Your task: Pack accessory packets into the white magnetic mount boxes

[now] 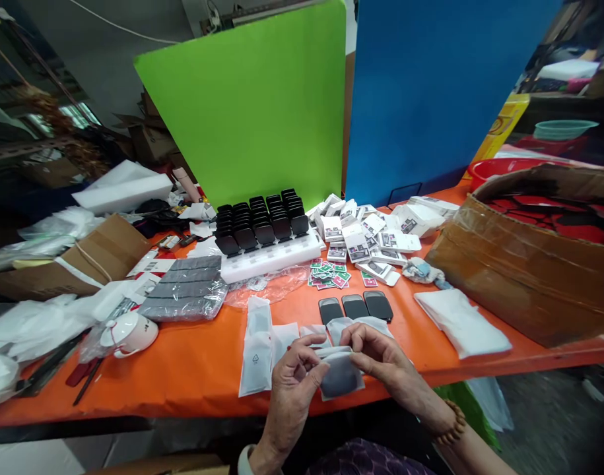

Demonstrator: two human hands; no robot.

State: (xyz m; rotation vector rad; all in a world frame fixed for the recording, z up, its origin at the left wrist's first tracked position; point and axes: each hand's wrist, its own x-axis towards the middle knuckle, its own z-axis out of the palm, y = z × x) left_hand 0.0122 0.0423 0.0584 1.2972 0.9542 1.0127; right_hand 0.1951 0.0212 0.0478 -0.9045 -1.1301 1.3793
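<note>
Near the table's front edge, my left hand (296, 379) and my right hand (385, 359) grip a translucent frosted pouch (342, 377) by its upper edge, one at each side. A dark, flat, rounded shape shows through its film. Fingers and thumbs of both hands are pinched on the pouch's mouth. Just beyond the hands, three black flat rounded devices (378, 306) lie in a row. More frosted pouches (256, 364) are spread to the left, one with a small printed mark. Part of the pouches behind my fingers is hidden.
Black devices stand in rows in a white foam tray (272, 258). Small white boxes (356, 243) are heaped beside it, with coloured cards (326, 274) in front. A large cardboard box (529, 277) bounds the right; a white mug (131, 333) and grey wrapped stack (185, 290) are left.
</note>
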